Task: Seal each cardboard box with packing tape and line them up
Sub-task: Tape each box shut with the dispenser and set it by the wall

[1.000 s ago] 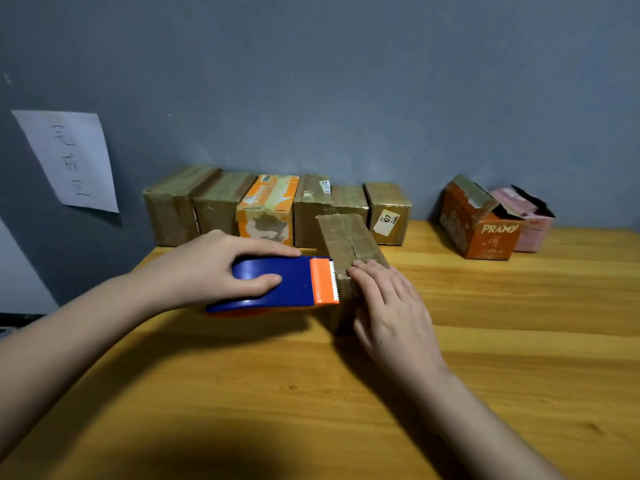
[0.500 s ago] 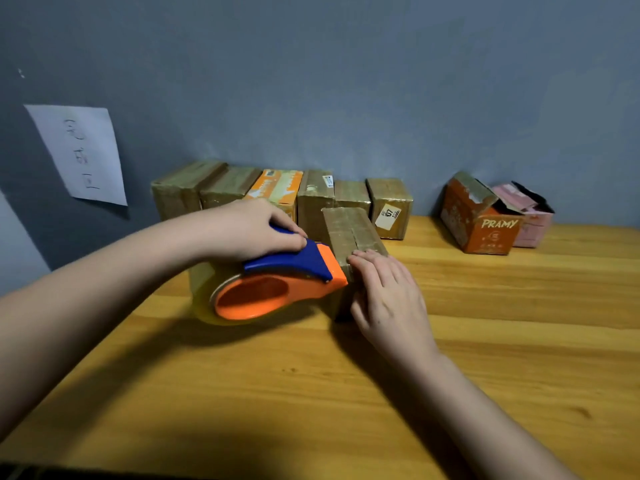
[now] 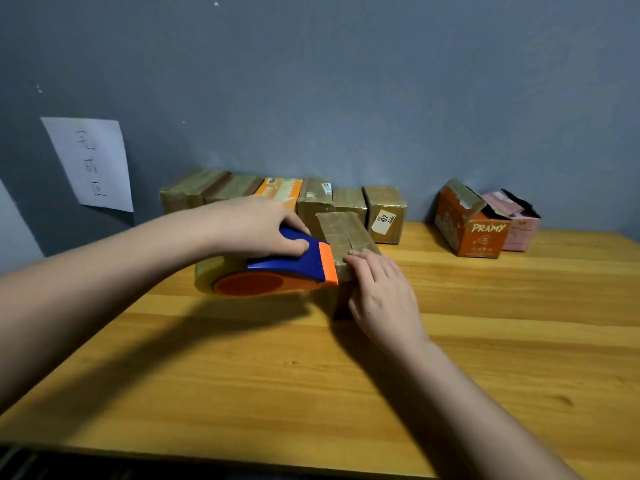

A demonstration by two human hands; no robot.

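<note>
A brown cardboard box (image 3: 341, 230) stands on the wooden table (image 3: 311, 368) in the middle, its long top running away from me. My left hand (image 3: 258, 226) grips a blue and orange tape dispenser (image 3: 277, 271) whose orange front edge touches the box's left near corner. My right hand (image 3: 382, 296) rests on the box's near end, fingers curled over the top edge. A row of several taped boxes (image 3: 311, 200) stands along the wall behind.
An orange box marked PRAMY (image 3: 474, 230) with a raised flap and a pink box (image 3: 519, 225) with open flaps stand at the back right. A sheet of paper (image 3: 91, 162) hangs on the grey wall at left. The table's near edge runs along the bottom.
The dispenser has tipped from flat to on edge, its roll and orange hub now facing me, and stays against the box. My right hand has kept its place on the box.
</note>
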